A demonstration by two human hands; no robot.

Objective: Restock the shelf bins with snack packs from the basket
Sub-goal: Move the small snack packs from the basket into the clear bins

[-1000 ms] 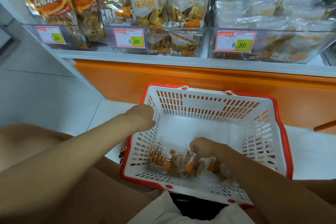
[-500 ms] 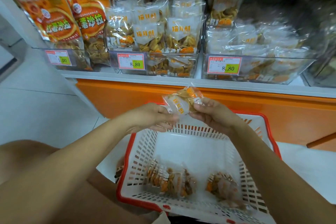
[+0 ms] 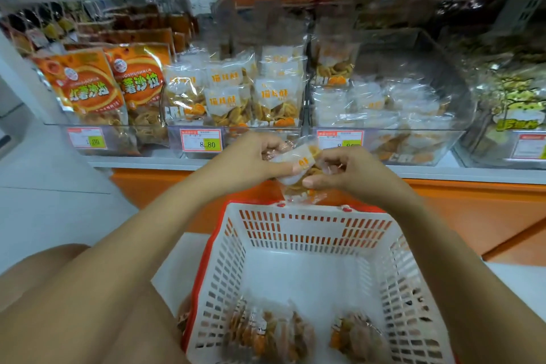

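The left hand (image 3: pixel 251 159) and right hand (image 3: pixel 351 171) pinch a clear white-labelled snack pack (image 3: pixel 298 161).
It hangs over the twelve o'clock edge of the red-rimmed white plastic basket (image 3: pixel 310 233), short of the clear shelf bins (image 3: pixel 413 148).

Glossy clear film snack pack (image 3: pixel 298 161), white slotted plastic basket (image 3: pixel 310 233), clear glossy plastic shelf bins (image 3: pixel 413 145), paper price tags (image 3: pixel 201 140)

The basket (image 3: pixel 310 233) is white with a red rim, the bags (image 3: pixel 88 89) orange.

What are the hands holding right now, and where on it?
Both hold one clear snack pack: left hand pinches its left end, right hand its right end.
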